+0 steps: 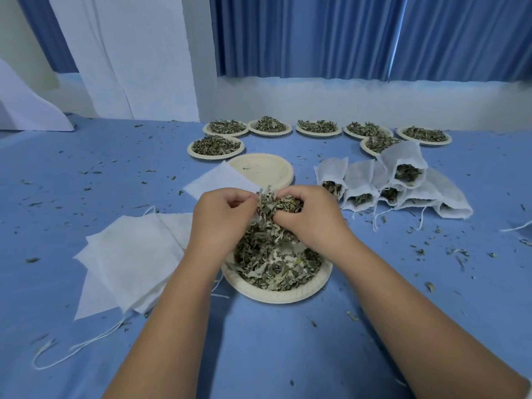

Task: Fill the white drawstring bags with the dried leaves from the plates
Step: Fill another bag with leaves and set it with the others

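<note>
A cream paper plate (276, 295) of dried leaves (273, 263) sits in front of me on the blue cloth. Above its far edge my right hand (311, 217) grips a bunch of dried leaves (273, 204). My left hand (221, 214) pinches the mouth of a white drawstring bag (218, 180) that lies flat behind the hands. The bag's opening is mostly hidden by my fingers. A stack of flat empty white bags (129, 260) lies left of the plate. Several filled bags (391, 185) lie in a pile at the right.
Several plates heaped with leaves (216, 146) line the back of the table near the wall. A stack of empty plates (264, 169) stands behind the held bag. Leaf crumbs and loose strings (72, 348) are scattered on the blue cloth. Blue curtains hang behind.
</note>
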The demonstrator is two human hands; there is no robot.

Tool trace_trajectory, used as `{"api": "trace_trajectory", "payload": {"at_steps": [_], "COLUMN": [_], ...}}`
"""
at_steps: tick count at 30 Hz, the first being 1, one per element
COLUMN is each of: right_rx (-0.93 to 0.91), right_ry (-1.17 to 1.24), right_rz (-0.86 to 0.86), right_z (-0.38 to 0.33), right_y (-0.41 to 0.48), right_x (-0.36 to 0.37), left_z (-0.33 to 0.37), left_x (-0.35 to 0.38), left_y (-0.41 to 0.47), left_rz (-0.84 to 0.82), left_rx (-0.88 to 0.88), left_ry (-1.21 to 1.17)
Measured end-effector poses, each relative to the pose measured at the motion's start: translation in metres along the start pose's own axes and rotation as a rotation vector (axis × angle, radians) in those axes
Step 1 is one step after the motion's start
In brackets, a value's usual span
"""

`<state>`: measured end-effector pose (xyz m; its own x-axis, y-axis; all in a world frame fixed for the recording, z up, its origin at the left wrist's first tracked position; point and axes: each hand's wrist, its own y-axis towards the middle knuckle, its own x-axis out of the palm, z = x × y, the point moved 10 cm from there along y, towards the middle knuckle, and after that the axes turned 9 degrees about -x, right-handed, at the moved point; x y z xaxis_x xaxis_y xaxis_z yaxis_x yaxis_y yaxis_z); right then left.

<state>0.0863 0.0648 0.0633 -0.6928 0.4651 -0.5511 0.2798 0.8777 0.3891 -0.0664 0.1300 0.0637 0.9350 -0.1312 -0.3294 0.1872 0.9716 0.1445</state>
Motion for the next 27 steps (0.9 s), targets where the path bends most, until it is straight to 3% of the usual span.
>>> {"api": "trace_trajectory", "payload": {"at_steps": [4, 9, 15, 22, 24, 27], "right_rx": [0.005, 0.256, 0.239, 0.124, 0.222, 0.392], "right_ry": [-0.112, 0.223, 0.200, 0.044, 0.134, 0.482], "right_rz": [-0.118, -0.313, -0.106, -0.093, -0.130, -0.271], "right_z": [-0.002, 0.012, 0.021, 0.017, 0.024, 0.030], "right_y": [-0.003, -0.011, -0.007, -0.004, -0.004, -0.011], "right_x": [0.010, 0.028, 0.019, 0.017, 0.020, 0.038], "left_z": [-0.003, -0.009, -0.011, -0.011, -0.013, -0.017], "left_x": [0.008, 0.009, 0.013, 0.021, 0.020, 0.020], "left_y": [0.000, 0.001, 0.000, -0.004, -0.003, -0.002], "left_rz": [-0.040, -0.014, -0.059, -0.115, -0.105, -0.098], "left_rx": [-0.016, -0.029, -0.047, -0.065, -0.077, -0.104], "left_ry": [0.028, 0.103, 0.069, 0.069, 0.056, 0.060]}}
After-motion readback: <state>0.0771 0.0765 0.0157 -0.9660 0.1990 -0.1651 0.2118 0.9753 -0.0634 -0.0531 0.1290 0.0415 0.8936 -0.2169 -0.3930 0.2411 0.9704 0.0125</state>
